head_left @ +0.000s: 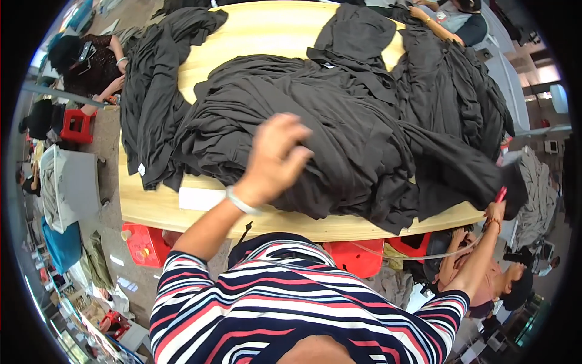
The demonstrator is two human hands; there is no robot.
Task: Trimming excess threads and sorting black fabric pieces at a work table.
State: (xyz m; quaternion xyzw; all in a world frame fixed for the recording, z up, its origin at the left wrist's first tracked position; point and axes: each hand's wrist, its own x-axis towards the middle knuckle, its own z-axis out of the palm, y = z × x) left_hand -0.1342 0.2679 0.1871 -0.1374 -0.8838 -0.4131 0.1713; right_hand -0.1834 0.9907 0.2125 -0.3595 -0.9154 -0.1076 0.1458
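Note:
Dark grey garments lie in a large heap (339, 121) across the middle of the table. My left hand (276, 161) hovers over the near side of this heap, its fingers apart and a little smeared by motion; it holds nothing I can see. At the table's right end my right hand (496, 210) is closed around a small red tool (501, 194), whose exact kind I cannot make out. Beside that tool a dark cloth piece (461, 164) stretches from the heap past the table edge. A pale hose (418, 258) runs from near my right hand toward my waist.
More dark garments drape over the light wooden table (254, 27) at left (154, 91) and right (451, 91). Red stools (145, 246) stand under the near edge. Other people sit at the far left (91, 60), far right (458, 21) and near right (485, 273). A white bin (76, 188) stands left.

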